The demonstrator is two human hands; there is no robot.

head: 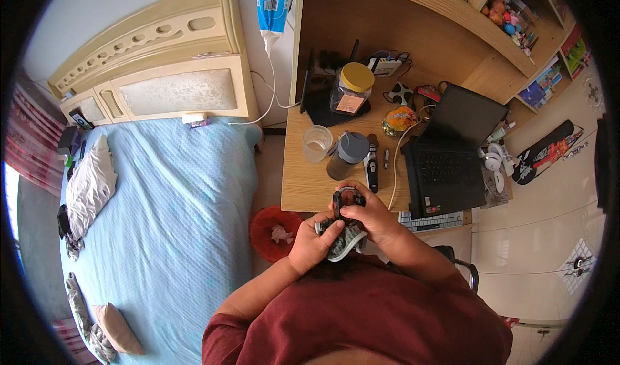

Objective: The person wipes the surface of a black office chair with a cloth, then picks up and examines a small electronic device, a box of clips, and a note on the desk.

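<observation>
My left hand grips a dark patterned cloth item with pale edging, close to my chest at the desk's front edge. My right hand holds a small black object at the top of the cloth; the fingers partly hide it, and its exact kind cannot be told. Just beyond the hands stand a grey-lidded bottle and a black and silver hair clipper. A clear plastic cup is left of the bottle, and a small pen-like item lies right of the clipper.
An open black laptop sits on the right of the wooden desk, above a keyboard. A yellow-lidded jar stands farther back. White headphones lie beyond the laptop. On the floor at left is a red bin, beside the bed.
</observation>
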